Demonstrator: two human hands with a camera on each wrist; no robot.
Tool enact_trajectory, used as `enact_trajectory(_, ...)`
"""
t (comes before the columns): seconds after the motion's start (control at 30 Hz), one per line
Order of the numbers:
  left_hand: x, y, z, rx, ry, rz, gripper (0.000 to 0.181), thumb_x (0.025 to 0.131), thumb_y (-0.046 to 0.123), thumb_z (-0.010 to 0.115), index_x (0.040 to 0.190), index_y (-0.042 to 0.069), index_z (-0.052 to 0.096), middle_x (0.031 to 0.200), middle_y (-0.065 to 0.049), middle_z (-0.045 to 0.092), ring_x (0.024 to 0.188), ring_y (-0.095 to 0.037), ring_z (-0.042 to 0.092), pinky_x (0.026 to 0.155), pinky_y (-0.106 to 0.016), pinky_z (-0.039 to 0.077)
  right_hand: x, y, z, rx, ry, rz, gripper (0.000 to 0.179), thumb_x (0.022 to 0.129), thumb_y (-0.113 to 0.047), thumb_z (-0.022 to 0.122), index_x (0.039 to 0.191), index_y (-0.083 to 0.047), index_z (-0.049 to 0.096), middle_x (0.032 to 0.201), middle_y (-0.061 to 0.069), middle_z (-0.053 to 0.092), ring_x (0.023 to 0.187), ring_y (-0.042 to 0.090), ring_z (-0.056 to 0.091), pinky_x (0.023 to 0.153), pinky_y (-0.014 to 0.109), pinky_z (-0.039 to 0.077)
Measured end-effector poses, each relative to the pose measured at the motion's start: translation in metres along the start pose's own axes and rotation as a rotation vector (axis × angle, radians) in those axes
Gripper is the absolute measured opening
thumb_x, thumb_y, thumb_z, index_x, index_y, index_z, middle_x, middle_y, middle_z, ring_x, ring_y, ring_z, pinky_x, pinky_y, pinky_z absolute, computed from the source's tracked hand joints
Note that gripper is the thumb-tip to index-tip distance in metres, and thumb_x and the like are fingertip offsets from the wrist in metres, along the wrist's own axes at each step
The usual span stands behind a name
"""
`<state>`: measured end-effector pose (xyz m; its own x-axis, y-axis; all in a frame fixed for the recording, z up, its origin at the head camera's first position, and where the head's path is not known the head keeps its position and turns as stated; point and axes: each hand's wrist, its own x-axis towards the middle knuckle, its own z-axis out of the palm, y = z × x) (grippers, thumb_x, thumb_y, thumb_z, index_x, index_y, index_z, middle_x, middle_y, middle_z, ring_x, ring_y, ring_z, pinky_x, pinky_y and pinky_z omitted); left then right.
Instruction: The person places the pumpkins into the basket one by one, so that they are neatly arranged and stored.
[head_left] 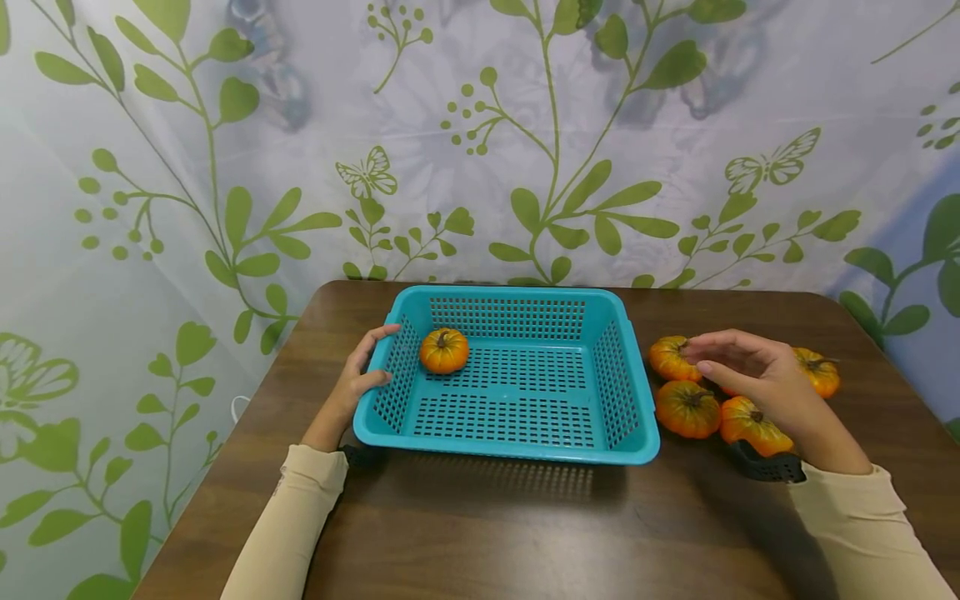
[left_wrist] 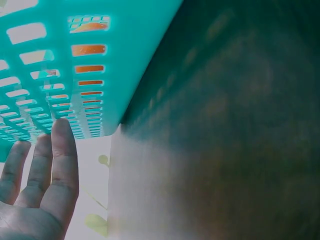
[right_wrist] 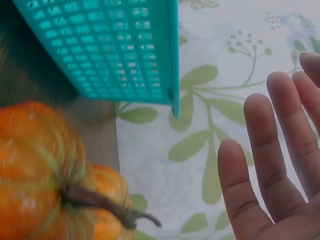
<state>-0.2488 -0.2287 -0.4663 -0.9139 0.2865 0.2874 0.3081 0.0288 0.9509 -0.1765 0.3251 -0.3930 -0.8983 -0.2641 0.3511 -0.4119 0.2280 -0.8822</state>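
Observation:
A turquoise plastic basket [head_left: 506,454] with perforated walls sits on the table. One small orange pumpkin [head_left: 444,351] lies inside it by the left wall. My left hand [head_left: 358,375] is at the basket's left side, its thumb and a finger reaching the rim; in the left wrist view straight fingers [left_wrist: 62,160] lie against the outer wall. To the right of the basket my right hand [head_left: 757,375] hovers over a group of small pumpkins [head_left: 688,409], fingers loosely extended and nothing in them. A pumpkin with a dark curved stem [right_wrist: 35,170] shows large beside that hand in the right wrist view.
The brown wooden table [head_left: 495,533] ends at a wall covering [head_left: 465,167] with green leaves and butterflies. More pumpkins stand on the right, one at the front [head_left: 752,426] and one farther right [head_left: 819,372]; the right hand partly hides the group.

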Motion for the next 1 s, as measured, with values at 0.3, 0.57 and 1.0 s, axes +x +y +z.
enact_trajectory(0.3,0.000,0.000,0.000,0.002,-0.005,0.021,0.074,0.083,0.000,0.049,0.155,-0.012,0.036,0.158,-0.034,0.037,0.128,-0.033,0.048,0.100,-0.028,0.050,-0.014,0.002,-0.016,-0.003,0.019,0.043,0.037,0.100,0.016,0.061,0.133,0.004,0.069,0.123,-0.006,0.077,0.106,0.005,0.073,0.086,0.018,0.057)
enact_trajectory(0.57,0.001,0.000,0.000,0.000,0.000,0.014,0.074,0.083,0.000,0.049,0.155,-0.012,0.036,0.159,-0.034,0.036,0.129,-0.029,0.050,0.100,-0.027,0.050,-0.024,0.005,-0.035,-0.143,0.046,0.087,0.038,0.098,0.018,0.063,0.134,0.006,0.067,0.125,-0.010,0.077,0.109,0.004,0.073,0.083,0.018,0.057)
enact_trajectory(1.0,0.001,0.003,0.000,0.007,-0.006,-0.012,0.074,0.084,0.000,0.047,0.156,-0.010,0.035,0.162,-0.033,0.033,0.137,-0.048,0.042,0.100,-0.026,0.049,-0.042,0.026,-0.063,-0.230,0.010,0.035,0.050,0.092,0.023,0.066,0.135,-0.003,0.070,0.127,-0.020,0.073,0.109,-0.006,0.069,0.081,0.012,0.054)
